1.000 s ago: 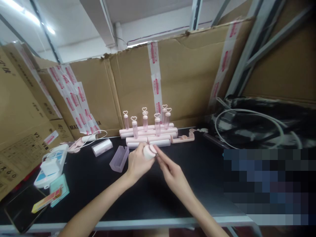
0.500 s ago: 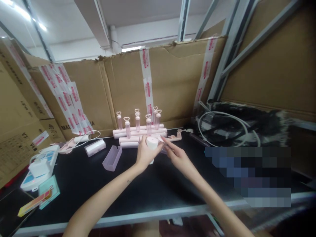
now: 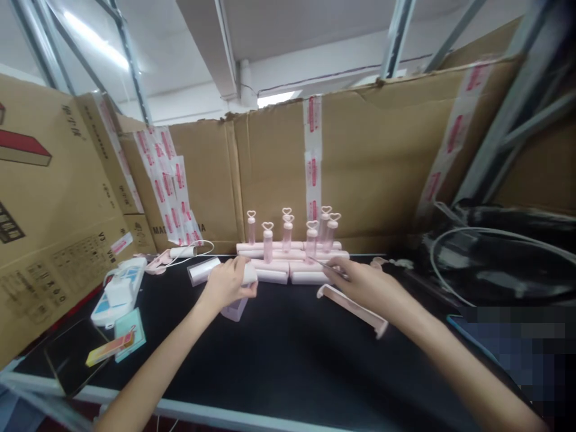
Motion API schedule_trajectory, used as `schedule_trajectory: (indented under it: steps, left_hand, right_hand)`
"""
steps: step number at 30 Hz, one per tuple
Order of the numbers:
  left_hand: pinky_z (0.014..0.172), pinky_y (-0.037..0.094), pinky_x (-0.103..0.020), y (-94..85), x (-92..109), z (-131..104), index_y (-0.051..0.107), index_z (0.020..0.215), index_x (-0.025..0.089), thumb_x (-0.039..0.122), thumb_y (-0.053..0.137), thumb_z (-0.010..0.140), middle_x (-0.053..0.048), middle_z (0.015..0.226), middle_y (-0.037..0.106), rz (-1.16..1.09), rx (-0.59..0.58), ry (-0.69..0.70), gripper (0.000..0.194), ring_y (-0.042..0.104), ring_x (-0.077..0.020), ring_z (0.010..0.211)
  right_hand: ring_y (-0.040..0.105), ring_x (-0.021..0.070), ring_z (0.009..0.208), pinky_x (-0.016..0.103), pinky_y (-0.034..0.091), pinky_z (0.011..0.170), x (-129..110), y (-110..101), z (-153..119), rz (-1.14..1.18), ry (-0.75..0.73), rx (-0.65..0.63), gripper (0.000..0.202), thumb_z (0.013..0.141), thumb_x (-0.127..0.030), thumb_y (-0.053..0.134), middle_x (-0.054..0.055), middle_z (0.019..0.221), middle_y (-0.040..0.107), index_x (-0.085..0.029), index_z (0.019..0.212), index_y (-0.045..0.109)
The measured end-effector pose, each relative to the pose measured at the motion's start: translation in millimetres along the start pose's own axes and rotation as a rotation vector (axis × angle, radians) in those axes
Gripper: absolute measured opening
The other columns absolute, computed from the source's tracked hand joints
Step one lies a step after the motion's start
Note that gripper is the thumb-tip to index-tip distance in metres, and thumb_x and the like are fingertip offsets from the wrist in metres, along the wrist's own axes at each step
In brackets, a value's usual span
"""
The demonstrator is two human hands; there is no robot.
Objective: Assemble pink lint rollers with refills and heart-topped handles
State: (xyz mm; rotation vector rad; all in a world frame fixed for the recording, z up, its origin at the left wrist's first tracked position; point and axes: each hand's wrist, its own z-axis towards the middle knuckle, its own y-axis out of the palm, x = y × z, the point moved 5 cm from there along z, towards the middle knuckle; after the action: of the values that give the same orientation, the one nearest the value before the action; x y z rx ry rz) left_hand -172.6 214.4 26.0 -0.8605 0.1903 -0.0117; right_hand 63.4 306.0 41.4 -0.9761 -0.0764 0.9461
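Note:
My left hand (image 3: pixel 228 281) is wrapped round a white cylinder (image 3: pixel 249 275), most of it hidden by the fingers. Just below that hand, a translucent lilac tray (image 3: pixel 234 310) is partly covered. My right hand (image 3: pixel 357 279) pinches a thin, dark metal tool (image 3: pixel 324 264) whose exact kind is unclear; it points left toward the pink pieces. Under the right hand lies a long pale pink bracket-like part (image 3: pixel 353 307) with bent ends. Behind both hands stand several clear pink tubes with heart-shaped tops (image 3: pixel 268 243), among pink and white cylindrical pieces (image 3: pixel 310 278) lying in rows.
A clear case with a white piece (image 3: pixel 204 271) lies left of my left hand. Further left are a white power strip (image 3: pixel 119 294), a teal card (image 3: pixel 129 336) and a dark phone (image 3: pixel 74 360). Cardboard (image 3: pixel 270 174) walls the back; a white cable (image 3: pixel 450 240) loops at right.
My hands have moved apart. The left carries the white cylinder leftward over the lilac tray; the right now shows a thin metal tool. The pink bracket-like part has come into sight. The view has shifted.

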Motion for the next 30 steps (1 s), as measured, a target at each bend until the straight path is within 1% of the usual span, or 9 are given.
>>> schedule_trajectory:
  steps: [3, 5, 7, 10, 15, 20, 25, 27, 30]
  left_hand:
    - [0.065, 0.046, -0.029, 9.0, -11.2, -8.2, 0.047, 0.109, 0.014, 0.032, 0.052, 0.079, -0.009, 0.093, 0.063, 0.075, -0.011, 0.069, 0.035, 0.061, -0.0220, 0.081]
    - [0.066, 0.046, -0.031, 12.8, -16.0, -13.4, 0.046, 0.111, 0.015, 0.034, 0.052, 0.082, -0.009, 0.095, 0.062, 0.060, -0.002, 0.089, 0.036, 0.061, -0.0225, 0.083]
    - [0.068, 0.046, -0.031, 13.9, -20.6, -18.0, 0.045, 0.112, 0.016, 0.033, 0.052, 0.082, -0.009, 0.098, 0.061, 0.007, 0.035, 0.087, 0.036, 0.060, -0.0225, 0.085]
    - [0.068, 0.045, -0.032, 12.8, -28.3, -22.6, 0.047, 0.111, 0.015, 0.029, 0.052, 0.081, -0.010, 0.099, 0.060, -0.028, 0.092, 0.054, 0.033, 0.059, -0.0227, 0.084]
    - [0.070, 0.043, -0.033, 10.5, -36.8, -23.5, 0.050, 0.104, 0.016, 0.026, 0.054, 0.079, -0.009, 0.096, 0.061, 0.016, 0.094, 0.028, 0.027, 0.058, -0.0227, 0.083]
    - [0.069, 0.041, -0.035, 8.9, -37.3, -22.3, 0.050, 0.102, 0.015, 0.021, 0.055, 0.077, -0.008, 0.094, 0.061, 0.020, 0.076, 0.046, 0.026, 0.056, -0.0233, 0.081]
    - [0.070, 0.040, -0.035, 16.0, -37.7, -23.0, 0.049, 0.102, 0.017, 0.019, 0.053, 0.076, -0.008, 0.097, 0.060, -0.018, -0.007, 0.047, 0.026, 0.055, -0.0231, 0.083]
    - [0.069, 0.040, -0.035, 20.3, -36.1, -23.7, 0.049, 0.103, 0.017, 0.017, 0.054, 0.074, -0.008, 0.098, 0.060, -0.022, -0.048, 0.062, 0.029, 0.055, -0.0236, 0.083]
    - [0.069, 0.040, -0.036, 25.2, -34.1, -24.2, 0.049, 0.104, 0.017, 0.017, 0.056, 0.072, -0.008, 0.097, 0.060, -0.001, -0.070, 0.073, 0.033, 0.055, -0.0245, 0.084]
  right_hand:
    - [0.065, 0.0204, 0.075, 0.031, 0.048, 0.069, -48.2, 33.2, 17.6, 0.219, -0.122, -0.198, 0.026, 0.083, -0.039, 0.049, 0.005, 0.084, 0.070, -0.019, 0.092, 0.063]
    - [0.063, 0.0197, 0.078, 0.031, 0.048, 0.071, -74.8, 51.1, 25.7, 0.348, -0.130, -0.234, 0.032, 0.081, -0.041, 0.051, 0.006, 0.091, 0.068, -0.017, 0.100, 0.062]
    - [0.062, 0.0190, 0.077, 0.030, 0.047, 0.069, -92.4, 66.8, 32.1, 0.422, -0.107, -0.237, 0.034, 0.079, -0.040, 0.054, 0.004, 0.089, 0.068, -0.017, 0.102, 0.062]
    - [0.061, 0.0183, 0.079, 0.029, 0.045, 0.070, -107.4, 88.1, 40.0, 0.521, -0.109, -0.291, 0.026, 0.076, -0.032, 0.055, 0.002, 0.087, 0.068, -0.017, 0.096, 0.064]
    - [0.058, 0.0166, 0.077, 0.027, 0.044, 0.070, -111.6, 109.4, 51.3, 0.628, -0.065, -0.335, 0.023, 0.070, -0.023, 0.055, 0.002, 0.086, 0.066, -0.015, 0.090, 0.063]
    - [0.055, 0.0152, 0.076, 0.026, 0.041, 0.068, -110.5, 117.3, 54.2, 0.680, -0.064, -0.331, 0.020, 0.066, -0.021, 0.054, 0.001, 0.082, 0.062, -0.015, 0.085, 0.060]
    - [0.050, 0.0133, 0.069, 0.024, 0.039, 0.064, -105.3, 123.6, 52.9, 0.691, -0.045, -0.332, 0.019, 0.063, -0.019, 0.054, -0.001, 0.076, 0.058, -0.016, 0.081, 0.059]
    - [0.047, 0.0121, 0.063, 0.024, 0.038, 0.059, -101.6, 128.3, 51.7, 0.677, -0.024, -0.342, 0.019, 0.062, -0.020, 0.057, -0.002, 0.072, 0.056, -0.016, 0.080, 0.058]
    - [0.046, 0.0109, 0.061, 0.022, 0.037, 0.056, -97.2, 135.2, 50.1, 0.693, -0.020, -0.354, 0.019, 0.060, -0.021, 0.061, -0.003, 0.071, 0.054, -0.016, 0.078, 0.055]
